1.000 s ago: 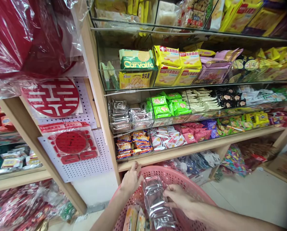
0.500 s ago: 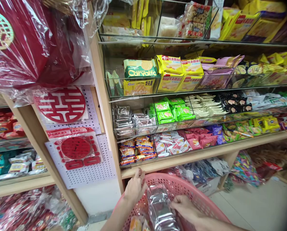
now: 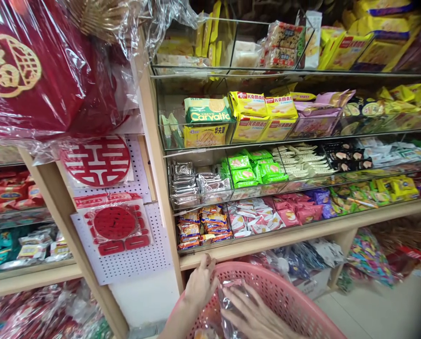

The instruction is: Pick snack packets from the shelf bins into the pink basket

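Observation:
A pink perforated plastic basket point(image 3: 295, 294) stands in front of me at the bottom. Inside it lies a clear, shiny bag of silver-wrapped packets point(image 3: 227, 325), partly covered by my right hand. My right hand point(image 3: 250, 313) rests over the bag with its fingers stretched and spread. Over the left side of the basket rim is my left hand point(image 3: 201, 285), its fingers loosely bent and apart, its thumb beside the upper end of the bag. Other wrapped snacks point(image 3: 206, 332) show low in the basket, below my left hand.
Tiered shelves with clear dividers hold silver packets point(image 3: 184, 176), green packets point(image 3: 240, 169), orange packets point(image 3: 189, 230) and yellow biscuit packs point(image 3: 249, 115). A wooden post point(image 3: 157, 141) stands left of them. Red round decorations point(image 3: 95, 162) hang on a pegboard. Bagged goods point(image 3: 302, 259) lie under the shelf.
My right hand has moved left from the bag's right edge onto its top, and its curled fingers have spread out. My left hand keeps its place. The whole view has shifted slightly.

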The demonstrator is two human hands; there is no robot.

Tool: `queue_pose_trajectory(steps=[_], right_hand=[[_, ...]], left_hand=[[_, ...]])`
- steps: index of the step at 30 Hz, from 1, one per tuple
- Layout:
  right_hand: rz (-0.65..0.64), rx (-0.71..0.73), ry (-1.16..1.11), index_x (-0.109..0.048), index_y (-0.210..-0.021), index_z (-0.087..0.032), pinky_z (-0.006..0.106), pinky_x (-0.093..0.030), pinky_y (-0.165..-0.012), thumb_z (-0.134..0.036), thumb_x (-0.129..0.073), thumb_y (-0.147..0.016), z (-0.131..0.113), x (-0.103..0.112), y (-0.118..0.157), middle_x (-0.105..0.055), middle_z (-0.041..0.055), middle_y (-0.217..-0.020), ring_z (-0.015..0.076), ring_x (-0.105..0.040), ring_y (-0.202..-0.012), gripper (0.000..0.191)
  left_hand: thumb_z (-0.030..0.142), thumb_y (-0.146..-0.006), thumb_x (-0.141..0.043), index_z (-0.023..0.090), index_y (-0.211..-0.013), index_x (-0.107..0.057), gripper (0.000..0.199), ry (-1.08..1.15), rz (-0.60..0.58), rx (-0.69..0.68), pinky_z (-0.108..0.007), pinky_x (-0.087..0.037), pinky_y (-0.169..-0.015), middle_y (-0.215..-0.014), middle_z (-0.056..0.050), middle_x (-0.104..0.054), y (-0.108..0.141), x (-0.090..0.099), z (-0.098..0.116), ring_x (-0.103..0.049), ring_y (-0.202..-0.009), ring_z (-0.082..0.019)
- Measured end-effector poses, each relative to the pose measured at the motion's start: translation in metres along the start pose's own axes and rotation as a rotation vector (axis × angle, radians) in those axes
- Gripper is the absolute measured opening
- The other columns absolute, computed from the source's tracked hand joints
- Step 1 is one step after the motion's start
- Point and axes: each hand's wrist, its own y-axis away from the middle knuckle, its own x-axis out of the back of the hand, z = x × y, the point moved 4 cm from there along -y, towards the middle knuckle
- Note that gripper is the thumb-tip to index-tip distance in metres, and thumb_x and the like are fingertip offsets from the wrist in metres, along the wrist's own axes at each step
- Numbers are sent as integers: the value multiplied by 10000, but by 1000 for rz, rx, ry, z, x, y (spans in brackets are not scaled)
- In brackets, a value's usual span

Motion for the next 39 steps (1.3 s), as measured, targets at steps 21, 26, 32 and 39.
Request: queue_pose_trajectory(steps=[21,26,32,39], right_hand=[[80,78,266,-226,-1449,-229,398,-390,-993,-400,-421,-912,-2,-12,1,-434,115,-1396,238,-447,-1253,596],[100,77,172,-201,-1458,-233,382,-416,-972,-459,-394,-915,0,-11,0,-446,111,-1388,236,-452,-1249,619],[29,-174,-109,-208,-1455,-301,426,-464,-927,-599,-457,-835,25,-7,-6,-434,113,-1404,292,-476,-1226,732],[233,-703,-205,-314,-1413,-284,517,-377,-1014,-488,-434,-870,81,-10,21,-397,113,-1430,306,-382,-1298,592]], left_hand=[[205,-835,-384,173,-1016,-574,264,-71,-12,-48,-323,-520,-784,-1301,-119,-500,5,15,2,-673,-889,-228],[234,-843,-381,184,-971,-599,258,-109,9,-18,-346,-521,-768,-1328,-111,-498,8,14,4,-681,-841,-232],[269,-818,-403,219,-1062,-591,312,-66,46,21,-315,-511,-791,-1409,-40,-439,9,7,-2,-660,-904,-222],[276,-816,-387,249,-1148,-552,372,-52,61,11,-320,-511,-813,-1438,-10,-408,10,-4,-11,-654,-934,-219]])
